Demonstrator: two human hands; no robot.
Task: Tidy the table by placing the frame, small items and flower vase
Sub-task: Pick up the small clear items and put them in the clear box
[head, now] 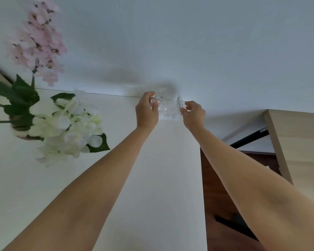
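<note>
Both your arms are stretched far out to the back edge of the white counter [116, 178], where it meets the wall [188, 42], and between your hands sits a small clear item [166, 107], glassy and hard to make out against the white. Your left hand [146, 110] has its grip curled around the item's left side, fingers wrapped on it; your right hand [194, 113] is half spread, fingertips [182, 111] just touching or just beside its right edge, and which of the two cannot be told. The risk here is a slip: clear, smooth material held mostly by one hand at full reach could slide out or tip, and it may knock against the wall behind it. The counter's right edge is close below your right arm, so anything dropped that way could fall to the dark floor [225, 187]. The flower vase [20, 124] with its white blooms [67, 127] and pink spray [38, 42] stands well to the left at the same depth, so a careless sweep of your left forearm on withdrawal could topple it.
</note>
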